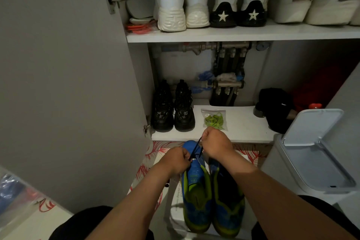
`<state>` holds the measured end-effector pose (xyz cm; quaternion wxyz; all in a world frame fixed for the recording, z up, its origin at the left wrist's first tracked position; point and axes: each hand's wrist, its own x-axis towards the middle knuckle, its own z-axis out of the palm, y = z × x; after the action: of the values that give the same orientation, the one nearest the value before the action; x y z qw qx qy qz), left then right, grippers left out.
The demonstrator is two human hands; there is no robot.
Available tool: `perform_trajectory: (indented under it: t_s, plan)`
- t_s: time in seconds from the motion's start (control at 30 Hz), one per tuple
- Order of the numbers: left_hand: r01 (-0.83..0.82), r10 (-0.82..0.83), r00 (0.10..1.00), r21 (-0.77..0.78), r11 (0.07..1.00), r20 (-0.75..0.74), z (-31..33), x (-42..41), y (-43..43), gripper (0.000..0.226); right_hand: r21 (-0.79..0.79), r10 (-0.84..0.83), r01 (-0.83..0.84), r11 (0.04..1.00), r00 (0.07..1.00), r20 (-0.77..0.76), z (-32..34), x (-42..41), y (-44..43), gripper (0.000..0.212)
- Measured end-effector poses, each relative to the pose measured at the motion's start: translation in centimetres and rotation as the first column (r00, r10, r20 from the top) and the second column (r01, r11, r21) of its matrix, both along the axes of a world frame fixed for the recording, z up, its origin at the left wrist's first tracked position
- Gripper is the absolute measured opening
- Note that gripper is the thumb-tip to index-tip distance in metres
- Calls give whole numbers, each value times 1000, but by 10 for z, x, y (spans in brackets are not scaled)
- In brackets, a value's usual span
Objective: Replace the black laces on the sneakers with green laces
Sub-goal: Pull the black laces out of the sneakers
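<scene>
A black lace [195,149] is pinched by the left hand [176,160] and gripped by the right hand [216,145] over the blue sneakers [196,200]. Behind the sneakers, green laces [213,120] are seen in a bag [206,112]

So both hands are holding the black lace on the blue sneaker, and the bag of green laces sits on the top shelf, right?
No: the head view shows the bag of green laces on the bottom shelf. The left hand and right hand do hold the black lace.
</scene>
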<state>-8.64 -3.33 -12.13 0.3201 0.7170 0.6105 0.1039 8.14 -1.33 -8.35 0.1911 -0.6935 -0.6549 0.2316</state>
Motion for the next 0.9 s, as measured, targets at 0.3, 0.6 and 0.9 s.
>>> perform_trajectory:
  t_s: [0.3,0.6,0.9]
  plan:
    - [-14,14,1000,-8,1000,19,0,2,3,15,-107,376,-367,924,924,77,-3,-8,-5,59]
    - [-22,22,1000,-13,1000,18,0,1,3,25,-98,253,-238,966,947,196,-2,-9,-1,17]
    - [-39,40,999,-21,999,37,1,2,3,27,135,-29,40,990,996,-80,9,0,3,17]
